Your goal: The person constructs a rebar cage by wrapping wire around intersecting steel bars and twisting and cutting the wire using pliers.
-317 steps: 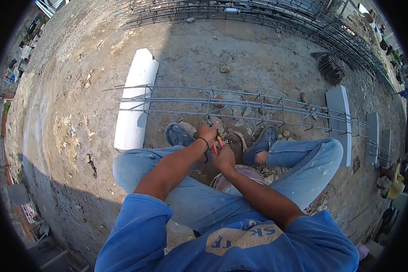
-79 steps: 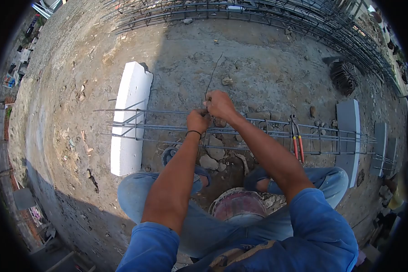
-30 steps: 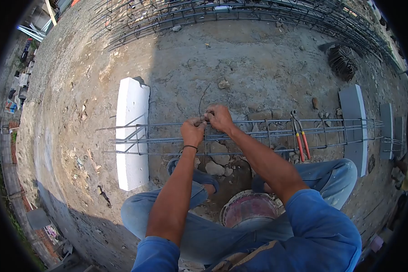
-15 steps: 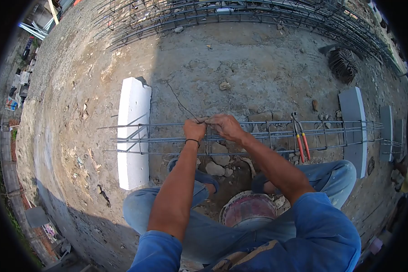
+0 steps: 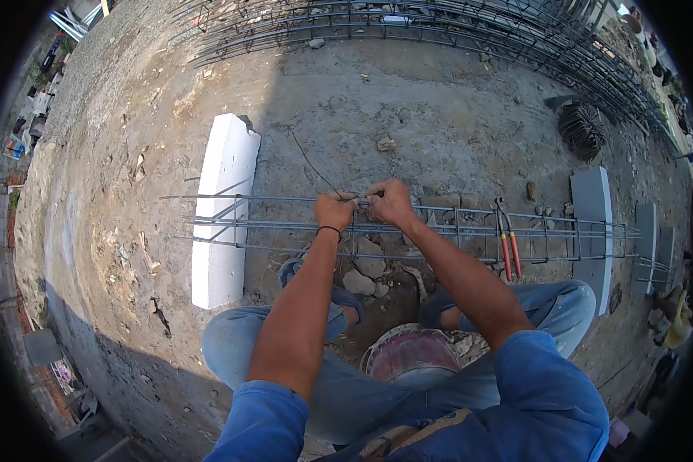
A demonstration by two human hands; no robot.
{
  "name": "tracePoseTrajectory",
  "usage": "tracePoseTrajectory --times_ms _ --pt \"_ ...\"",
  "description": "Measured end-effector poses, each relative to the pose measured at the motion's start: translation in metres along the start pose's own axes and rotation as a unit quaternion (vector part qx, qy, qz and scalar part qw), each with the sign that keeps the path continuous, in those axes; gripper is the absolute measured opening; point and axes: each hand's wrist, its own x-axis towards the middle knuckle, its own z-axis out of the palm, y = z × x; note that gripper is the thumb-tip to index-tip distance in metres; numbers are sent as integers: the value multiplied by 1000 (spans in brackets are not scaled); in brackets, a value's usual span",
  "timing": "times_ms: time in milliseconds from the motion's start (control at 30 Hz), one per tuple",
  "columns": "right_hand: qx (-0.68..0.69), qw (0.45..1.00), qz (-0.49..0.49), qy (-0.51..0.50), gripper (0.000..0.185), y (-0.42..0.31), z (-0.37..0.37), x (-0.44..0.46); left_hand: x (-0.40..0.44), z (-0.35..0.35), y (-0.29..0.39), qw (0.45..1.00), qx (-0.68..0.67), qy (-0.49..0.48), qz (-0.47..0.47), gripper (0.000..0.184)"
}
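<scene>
A long rebar cage [image 5: 285, 225] lies across the view in front of me. My left hand [image 5: 336, 210] is closed at its far bar, pinching a thin dark wire [image 5: 309, 162] whose loose end rises up and left. Just to the right, my right hand [image 5: 391, 203] is also closed at the same bar, with fingertips pressed together; what they hold is too small to make out. A small gap separates the two hands. Pliers with red and yellow handles [image 5: 510, 245] rest on the cage to the right.
A white block [image 5: 225, 208] supports the cage's left end and a grey block [image 5: 591, 231] its right part. Several more cages [image 5: 439, 27] lie along the far side. A coil-like bundle of dark metal [image 5: 582, 129] sits at the right. Between my legs is a round bucket [image 5: 412, 356].
My right hand has moved slightly right, away from my left hand. Since the earlier frames, the pliers have gone from my hands onto the cage, and the wire has swung to the left.
</scene>
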Motion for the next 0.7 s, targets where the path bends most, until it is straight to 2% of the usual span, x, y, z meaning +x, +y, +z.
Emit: tracePoseTrajectory --times_ms 33,167,233,267,333,433,533,700 --pt "-36 998 -28 46 16 3 4 0 1 1 0 1000 -2 0 -2 16" --pt "21 998 -25 50 17 4 6 -21 9 10 -13 999 -10 20 -25 14" --pt "-132 967 -212 54 19 17 5 -31 9 14 -14 999 -10 36 -22 14" --pt "-135 966 -214 50 19 22 5 -32 9 15 -15 999 -4 43 -23 14" --pt "-205 931 -300 46 20 24 5 -34 5 11 -8 998 1 52 -29 14" --pt "-244 902 -349 67 19 25 10 -31 6 11 -10 999 11 37 -32 16" --pt "-291 901 -321 22 17 18 6 -31 8 13 -10 999 -19 43 -10 17" --pt "-268 928 -259 -1 21 3 10 -22 9 13 -7 998 -9 42 -45 16"
